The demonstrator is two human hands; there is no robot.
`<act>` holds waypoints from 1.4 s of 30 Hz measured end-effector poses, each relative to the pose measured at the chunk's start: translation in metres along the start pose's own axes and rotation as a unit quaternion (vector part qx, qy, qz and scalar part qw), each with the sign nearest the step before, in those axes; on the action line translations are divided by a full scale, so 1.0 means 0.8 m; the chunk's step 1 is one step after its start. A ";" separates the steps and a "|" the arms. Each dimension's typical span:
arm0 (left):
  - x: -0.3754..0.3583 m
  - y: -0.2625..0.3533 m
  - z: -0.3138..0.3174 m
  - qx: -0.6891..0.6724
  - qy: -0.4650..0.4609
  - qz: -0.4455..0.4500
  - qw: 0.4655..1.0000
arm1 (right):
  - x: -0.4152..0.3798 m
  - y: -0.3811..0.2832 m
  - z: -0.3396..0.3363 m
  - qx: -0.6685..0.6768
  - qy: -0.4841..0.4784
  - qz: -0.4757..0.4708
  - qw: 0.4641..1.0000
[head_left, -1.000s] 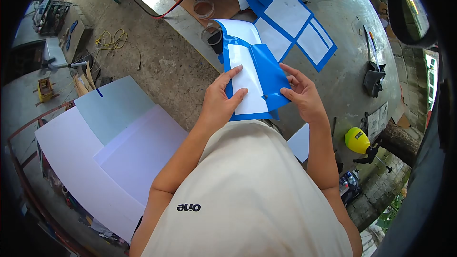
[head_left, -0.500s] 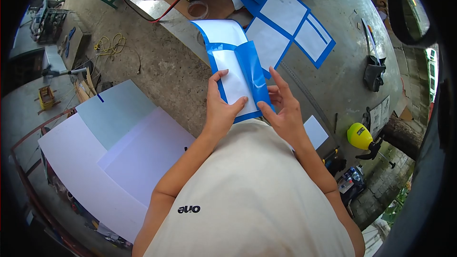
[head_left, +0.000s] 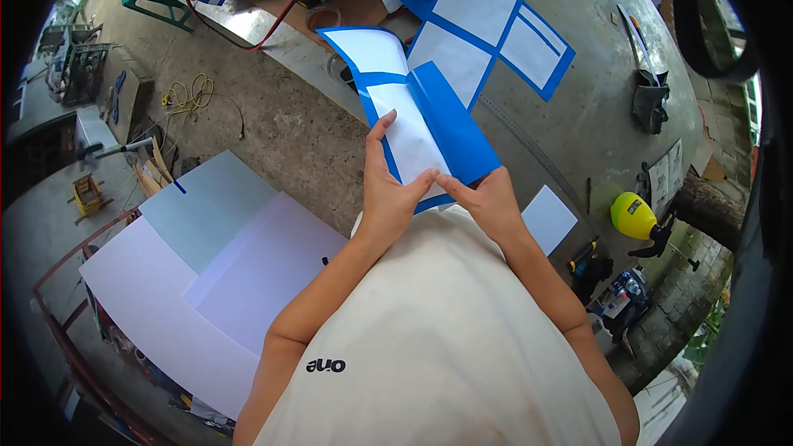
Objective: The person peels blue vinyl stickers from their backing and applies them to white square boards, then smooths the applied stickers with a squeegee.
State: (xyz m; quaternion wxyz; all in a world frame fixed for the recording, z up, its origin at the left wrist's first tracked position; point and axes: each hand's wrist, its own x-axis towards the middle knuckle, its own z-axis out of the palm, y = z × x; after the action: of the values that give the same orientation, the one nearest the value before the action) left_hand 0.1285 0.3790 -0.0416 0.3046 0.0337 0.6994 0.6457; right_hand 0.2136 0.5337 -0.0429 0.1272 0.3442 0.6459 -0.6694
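Observation:
A blue-and-white sheet [head_left: 405, 128] is held up in front of my torso, with a blue flap [head_left: 450, 128] folded along its right side. My left hand [head_left: 392, 194] grips its lower left edge, thumb on the white face. At the lower right, my right hand [head_left: 486, 201] pinches the sheet near the bottom edge, its thumb close to the left thumb; its other fingers are largely hidden behind the flap. Beyond the sheet, joined blue-edged white panels [head_left: 475, 4] lie on the metal table [head_left: 595, 74].
A long ruler [head_left: 524, 142], a white card [head_left: 548, 220], a yellow spray bottle [head_left: 632, 215] and a black pouch with tools [head_left: 650, 105] are on the right. Large pale boards [head_left: 165, 289] stand at the lower left. A green stool [head_left: 155, 2] is at the upper left.
My right hand has closed on the sheet's lower edge, its thumb moving left toward the other thumb. The blue flap has opened out to the right. The view has shifted slightly.

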 end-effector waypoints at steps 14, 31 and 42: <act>-0.015 0.018 -0.006 -0.058 0.001 -0.085 0.995 | -0.006 0.011 0.008 0.104 0.016 0.033 0.994; -0.019 0.012 0.011 -0.020 0.009 -0.056 0.998 | -0.009 0.005 0.001 0.032 0.091 0.018 0.995; -0.016 0.023 0.009 -0.043 0.011 -0.075 0.996 | 0.001 0.005 -0.012 0.094 0.037 0.062 0.993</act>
State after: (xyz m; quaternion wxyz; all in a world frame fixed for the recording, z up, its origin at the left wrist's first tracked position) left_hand 0.1359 0.3827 -0.0196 0.3456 -0.0386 0.6751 0.6506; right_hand 0.2184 0.5425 -0.0456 0.1118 0.4182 0.5619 -0.7049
